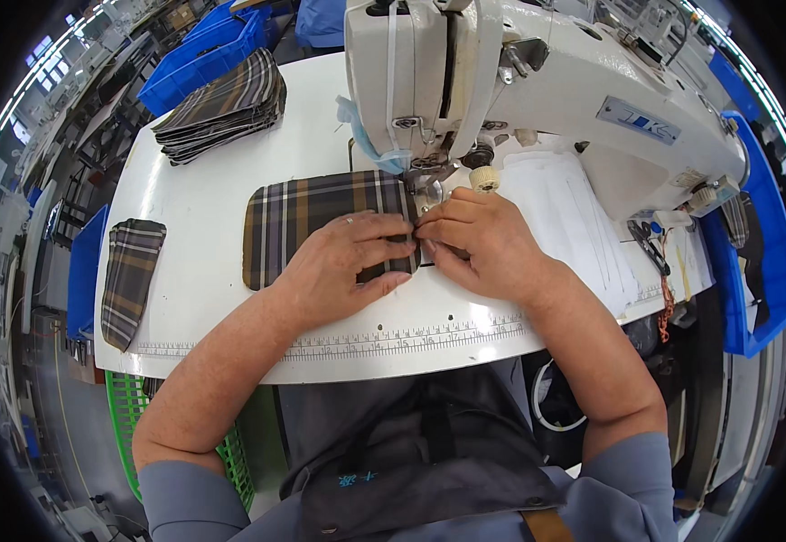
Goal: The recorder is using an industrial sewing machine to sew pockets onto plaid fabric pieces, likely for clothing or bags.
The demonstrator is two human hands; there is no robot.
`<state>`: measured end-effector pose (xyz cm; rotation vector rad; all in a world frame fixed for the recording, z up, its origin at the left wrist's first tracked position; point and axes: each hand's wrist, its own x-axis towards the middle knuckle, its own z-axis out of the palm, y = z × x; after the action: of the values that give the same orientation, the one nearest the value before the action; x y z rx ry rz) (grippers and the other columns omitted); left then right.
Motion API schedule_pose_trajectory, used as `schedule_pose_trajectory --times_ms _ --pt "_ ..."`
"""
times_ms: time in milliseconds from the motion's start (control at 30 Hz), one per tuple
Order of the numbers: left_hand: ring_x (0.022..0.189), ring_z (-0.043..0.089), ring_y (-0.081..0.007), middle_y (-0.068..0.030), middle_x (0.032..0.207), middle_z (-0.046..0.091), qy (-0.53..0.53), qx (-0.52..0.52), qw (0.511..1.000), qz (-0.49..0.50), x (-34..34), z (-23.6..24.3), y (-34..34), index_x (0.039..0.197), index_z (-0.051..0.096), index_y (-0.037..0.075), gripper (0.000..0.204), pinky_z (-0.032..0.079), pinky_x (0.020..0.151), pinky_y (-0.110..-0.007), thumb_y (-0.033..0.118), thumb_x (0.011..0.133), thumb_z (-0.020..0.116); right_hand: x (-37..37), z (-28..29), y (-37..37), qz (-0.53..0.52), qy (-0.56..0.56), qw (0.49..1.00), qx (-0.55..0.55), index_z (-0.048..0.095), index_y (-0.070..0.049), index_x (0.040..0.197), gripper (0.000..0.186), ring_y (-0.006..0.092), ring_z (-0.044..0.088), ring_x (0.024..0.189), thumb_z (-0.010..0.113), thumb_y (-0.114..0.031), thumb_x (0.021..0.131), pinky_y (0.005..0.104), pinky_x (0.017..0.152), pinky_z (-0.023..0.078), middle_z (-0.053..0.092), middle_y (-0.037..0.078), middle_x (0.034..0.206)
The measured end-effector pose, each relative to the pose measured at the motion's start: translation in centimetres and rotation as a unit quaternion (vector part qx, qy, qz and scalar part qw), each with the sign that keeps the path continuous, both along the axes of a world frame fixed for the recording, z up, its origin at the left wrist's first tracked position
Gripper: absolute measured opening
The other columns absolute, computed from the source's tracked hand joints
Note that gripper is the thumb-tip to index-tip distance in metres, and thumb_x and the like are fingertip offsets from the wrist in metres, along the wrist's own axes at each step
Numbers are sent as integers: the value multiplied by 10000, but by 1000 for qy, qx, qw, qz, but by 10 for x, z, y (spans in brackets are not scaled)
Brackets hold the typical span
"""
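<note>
The plaid cloth [276,230] in front of you is a flat, rounded-corner piece in dark grey and brown, crossed by white and tan stripes; it lies on the white table [203,316], its right end beside the needle area of your sewing machine [583,68]. A blue, slanted plate [639,120] with pale lettering sits on the machine's arm, a printed ruler strip [402,341] with numbers runs along the table's near edge, and small blue stitched characters mark your dark apron [429,497]. Your left hand [343,262] rests palm down on the cloth, fingers loosely spread and thumb well apart from them. Your right hand [483,239] curls at the cloth's right edge, its fingers bunched with narrow gaps and the tips close to your left fingertips; you cannot tell whether they pinch the fabric.
</note>
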<state>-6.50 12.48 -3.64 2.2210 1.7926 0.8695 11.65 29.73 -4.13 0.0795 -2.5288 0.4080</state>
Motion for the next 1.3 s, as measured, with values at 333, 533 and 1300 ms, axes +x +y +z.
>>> schedule_pose_trajectory --times_ms 333,533,1300 --pt "1146 684 -280 -100 1223 716 -35 -1 999 8 -15 1 22 1052 787 38 218 563 979 -371 42 835 765 -2 -3 0 -35 7 999 4 751 -48 978 184 257 662 947 718 -124 813 381 837 543 724 53 995" --pt "1117 694 -273 -102 1205 723 -15 11 1000 21 -29 -2 36 1051 785 34 210 568 965 -364 30 844 749 -1 1 -5 -87 -55 994 34 724 -47 1153 330 286 605 1094 713 -220 872 412 898 522 695 88 1168" --pt "1204 594 -346 -152 1278 645 160 74 972 153 -16 -13 42 1248 697 32 449 429 1074 -539 333 915 696 0 2 -6 -103 -77 991 31 701 -39 1196 365 315 613 1085 690 -261 907 434 930 514 683 113 1201"
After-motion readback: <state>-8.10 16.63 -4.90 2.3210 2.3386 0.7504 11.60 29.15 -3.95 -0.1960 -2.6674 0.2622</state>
